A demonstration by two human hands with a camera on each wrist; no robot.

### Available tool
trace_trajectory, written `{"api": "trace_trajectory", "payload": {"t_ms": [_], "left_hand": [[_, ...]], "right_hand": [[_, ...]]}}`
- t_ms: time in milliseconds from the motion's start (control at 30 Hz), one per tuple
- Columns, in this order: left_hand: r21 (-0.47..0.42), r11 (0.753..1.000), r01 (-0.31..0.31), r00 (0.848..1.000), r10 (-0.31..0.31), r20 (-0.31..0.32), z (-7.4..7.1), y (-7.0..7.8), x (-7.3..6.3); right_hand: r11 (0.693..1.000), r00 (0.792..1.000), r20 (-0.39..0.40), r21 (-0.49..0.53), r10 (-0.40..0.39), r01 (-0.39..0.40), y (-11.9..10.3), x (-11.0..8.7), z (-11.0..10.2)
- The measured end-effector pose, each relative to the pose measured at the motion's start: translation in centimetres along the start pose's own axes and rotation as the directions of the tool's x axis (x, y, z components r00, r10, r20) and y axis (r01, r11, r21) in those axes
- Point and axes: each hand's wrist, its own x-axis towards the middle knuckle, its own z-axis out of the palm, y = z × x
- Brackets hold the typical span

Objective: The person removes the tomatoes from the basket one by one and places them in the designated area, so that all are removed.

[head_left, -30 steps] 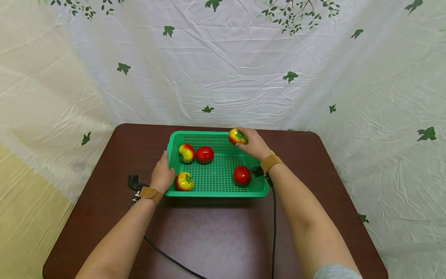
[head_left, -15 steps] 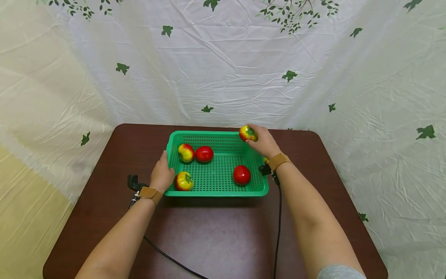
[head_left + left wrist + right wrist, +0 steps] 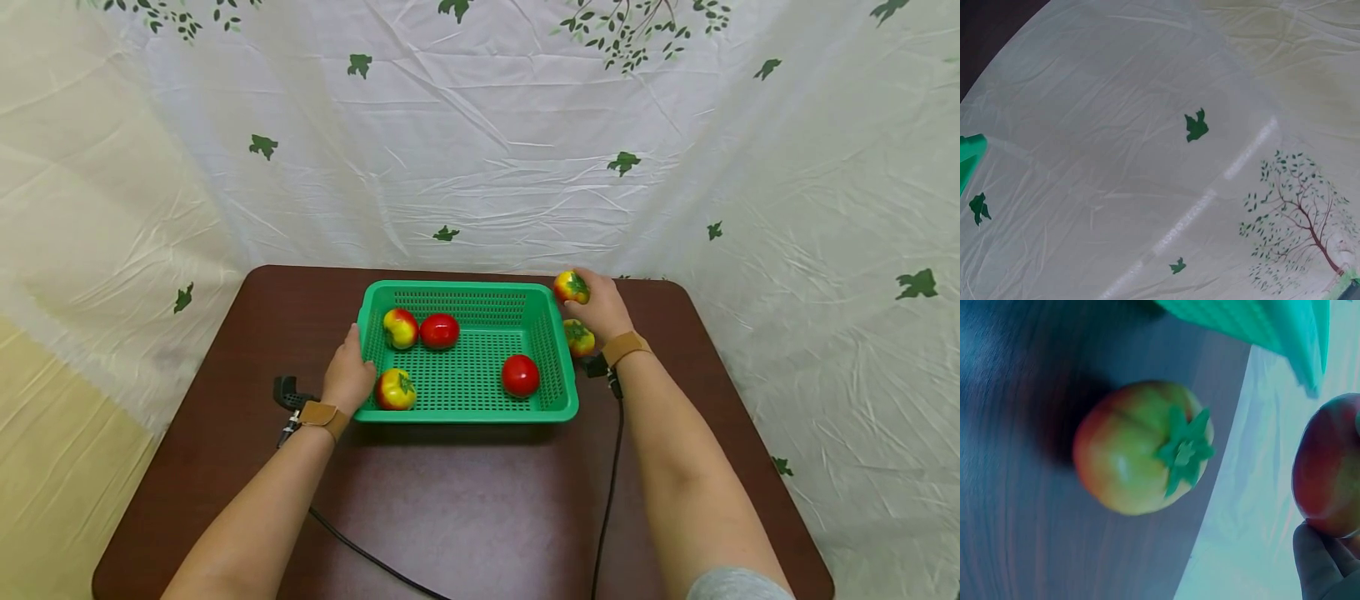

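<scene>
While left hand (image 3: 348,375) holds basket (image 3: 467,417), right (image 3: 603,310) grips tomato (image 3: 569,287).

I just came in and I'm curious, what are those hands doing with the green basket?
A person's right hand holds a red-and-yellow fruit by the basket's far right corner. Another leafy-topped fruit sits on the dark table, just outside the basket. The left hand holds the left end of the green basket. Inside are two red fruits and two more red-and-yellow ones.
</scene>
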Motion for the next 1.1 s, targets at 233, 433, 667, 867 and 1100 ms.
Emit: {"api": "trace_trajectory", "payload": {"t_ms": [233, 433, 667, 867, 1100], "left_hand": [[-0.001, 1.0, -0.006, 1.0, 0.006, -0.003, 0.0, 0.0, 0.0], [-0.003, 1.0, -0.005, 1.0, 0.005, 0.004, 0.1, -0.2, 0.0], [-0.004, 1.0, -0.008, 1.0, 0.008, 0.0, -0.1, 0.0, -0.1], [-0.008, 1.0, -0.002, 1.0, 0.002, 0.001, -0.1, -0.1, -0.1], [-0.016, 1.0, 0.001, 1.0, -0.001, 0.01, 0.0, -0.1, 0.0]], "right_hand": [[0.998, 0.998, -0.019, -0.034, 0.054, -0.054, 1.4, -0.5, -0.6], [0.993, 0.993, -0.041, -0.042, 0.107, -0.108, 2.5, -1.1, -1.1], [0.984, 0.984, -0.064, -0.059, 0.164, -0.168, 3.5, -1.8, -1.4], [0.977, 0.98, -0.042, -0.077, 0.196, -0.199, 4.1, -2.2, -1.1], [0.966, 0.969, -0.038, -0.08, 0.242, -0.245, 4.9, -2.5, -0.6]]}}
